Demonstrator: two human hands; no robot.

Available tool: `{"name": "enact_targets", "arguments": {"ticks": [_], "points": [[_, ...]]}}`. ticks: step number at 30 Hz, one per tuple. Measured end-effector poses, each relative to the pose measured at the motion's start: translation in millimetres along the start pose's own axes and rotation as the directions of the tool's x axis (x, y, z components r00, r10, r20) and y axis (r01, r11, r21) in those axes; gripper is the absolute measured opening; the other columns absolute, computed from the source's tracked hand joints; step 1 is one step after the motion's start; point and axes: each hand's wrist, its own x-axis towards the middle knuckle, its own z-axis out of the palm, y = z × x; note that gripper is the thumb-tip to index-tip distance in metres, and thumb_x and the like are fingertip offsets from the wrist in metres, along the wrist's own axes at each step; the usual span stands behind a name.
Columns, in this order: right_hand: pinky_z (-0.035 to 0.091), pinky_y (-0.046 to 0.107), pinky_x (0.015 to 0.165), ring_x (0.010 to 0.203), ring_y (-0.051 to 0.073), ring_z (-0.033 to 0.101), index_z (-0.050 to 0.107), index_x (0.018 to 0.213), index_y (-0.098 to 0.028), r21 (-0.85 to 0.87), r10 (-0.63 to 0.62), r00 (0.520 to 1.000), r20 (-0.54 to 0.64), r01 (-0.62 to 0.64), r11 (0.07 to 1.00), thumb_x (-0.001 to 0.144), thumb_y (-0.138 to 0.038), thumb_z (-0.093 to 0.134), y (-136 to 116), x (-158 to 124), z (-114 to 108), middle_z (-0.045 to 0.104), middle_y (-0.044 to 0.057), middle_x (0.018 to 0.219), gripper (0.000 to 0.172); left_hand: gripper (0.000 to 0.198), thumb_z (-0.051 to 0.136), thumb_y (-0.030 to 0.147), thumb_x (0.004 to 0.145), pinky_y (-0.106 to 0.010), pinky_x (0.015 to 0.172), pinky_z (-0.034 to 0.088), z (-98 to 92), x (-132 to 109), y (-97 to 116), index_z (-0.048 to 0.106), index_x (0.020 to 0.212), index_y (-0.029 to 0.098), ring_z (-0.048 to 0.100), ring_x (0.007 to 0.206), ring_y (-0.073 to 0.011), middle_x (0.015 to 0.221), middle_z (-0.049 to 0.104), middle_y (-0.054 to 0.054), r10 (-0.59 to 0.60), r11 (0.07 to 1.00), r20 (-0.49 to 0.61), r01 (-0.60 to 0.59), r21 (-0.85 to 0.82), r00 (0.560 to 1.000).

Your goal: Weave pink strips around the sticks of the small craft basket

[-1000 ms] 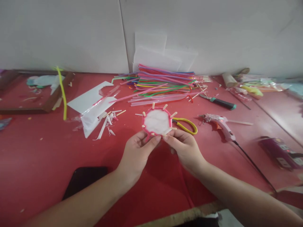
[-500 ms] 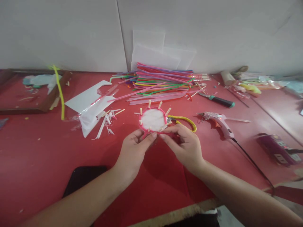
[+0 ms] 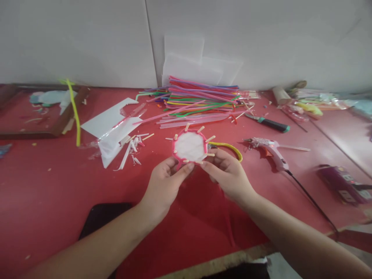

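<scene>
Both hands hold a small round craft piece [image 3: 190, 146] with a white base, a pink pipe-cleaner edge and several short wooden sticks standing around its rim. My left hand [image 3: 164, 182] pinches its near left edge between thumb and fingers. On the near right edge, my right hand [image 3: 229, 174] grips with its thumb on top and its fingers curled under, partly hidden. The piece is held up over the red table and tilted toward me. Just behind my right hand lies a yellow-handled tool [image 3: 229, 146], its head mostly covered.
A pink glue gun [image 3: 271, 151] with a cord lies right, near a purple box [image 3: 343, 184] and a utility knife [image 3: 273, 124]. Colourful pipe cleaners [image 3: 200, 100] are piled at the back. Cut white sheet [image 3: 107, 116] and scraps lie left. A black flat object [image 3: 101, 217] is near my left forearm.
The craft piece has turned slightly and tilts more toward me, its sticks now leaning outward to the right. My right hand has shifted a little along its edge.
</scene>
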Motion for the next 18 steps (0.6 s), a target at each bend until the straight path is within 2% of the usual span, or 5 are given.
{"name": "enact_targets", "arguments": {"ticks": [2, 5, 10, 13, 18], "points": [[0.032, 0.022, 0.044, 0.049, 0.006, 0.043, 0.065, 0.087, -0.019, 0.058, 0.032, 0.998, 0.057, -0.036, 0.998, 0.079, -0.037, 0.07, -0.5, 1.3, -1.9, 0.059, -0.003, 0.067, 0.02, 0.02, 0.081, 0.032, 0.074, -0.029, 0.076, 0.053, 0.5, 0.1, 1.0, 0.074, 0.087, 0.018, 0.068, 0.076, -0.0157, 0.082, 0.076, -0.003, -0.011, 1.0, 0.014, 0.012, -0.017, 1.0], [0.028, 0.021, 0.041, 0.046, 0.004, 0.037, 0.065, 0.081, -0.019, 0.131, 0.049, 0.997, 0.067, -0.057, 0.99, 0.076, -0.036, 0.074, -0.2, 1.8, -3.5, 0.055, -0.005, 0.063, 0.02, 0.018, 0.081, 0.031, 0.073, -0.026, 0.073, 0.052, 1.5, 0.2, 2.0, 0.074, 0.084, 0.019, 0.066, 0.075, -0.0136, 0.077, 0.074, -0.001, -0.008, 0.999, 0.023, 0.009, -0.032, 1.0], [0.022, 0.02, 0.037, 0.045, 0.004, 0.032, 0.064, 0.08, -0.019, 0.137, 0.034, 0.999, 0.025, -0.037, 0.99, 0.074, -0.037, 0.077, 0.9, 1.2, -2.2, 0.05, -0.006, 0.059, 0.022, 0.025, 0.079, 0.032, 0.076, -0.026, 0.073, 0.052, 1.8, 0.8, 1.2, 0.073, 0.098, 0.021, 0.066, 0.08, -0.0149, 0.087, 0.075, -0.002, 0.014, 1.0, 0.044, -0.014, -0.01, 0.999], [0.023, 0.021, 0.038, 0.045, 0.004, 0.032, 0.065, 0.082, -0.019, 0.111, 0.024, 1.0, 0.017, -0.025, 0.993, 0.075, -0.039, 0.075, 0.8, 0.5, -1.2, 0.049, -0.006, 0.058, 0.023, 0.024, 0.079, 0.033, 0.076, -0.026, 0.074, 0.05, 1.1, 1.5, 0.2, 0.074, 0.097, 0.023, 0.065, 0.079, -0.0146, 0.085, 0.074, -0.001, 0.042, 0.999, 0.051, -0.044, 0.027, 0.998], [0.024, 0.021, 0.038, 0.044, 0.004, 0.031, 0.064, 0.08, -0.019, 0.13, 0.041, 0.999, 0.031, -0.045, 0.99, 0.076, -0.038, 0.074, -0.6, -1.0, 0.7, 0.049, -0.007, 0.058, 0.022, 0.02, 0.08, 0.031, 0.075, -0.028, 0.081, 0.05, -0.5, 2.5, -0.8, 0.076, 0.092, 0.022, 0.066, 0.086, -0.0165, 0.089, 0.076, -0.002, 0.008, 1.0, 0.063, -0.009, 0.009, 0.998]]}}
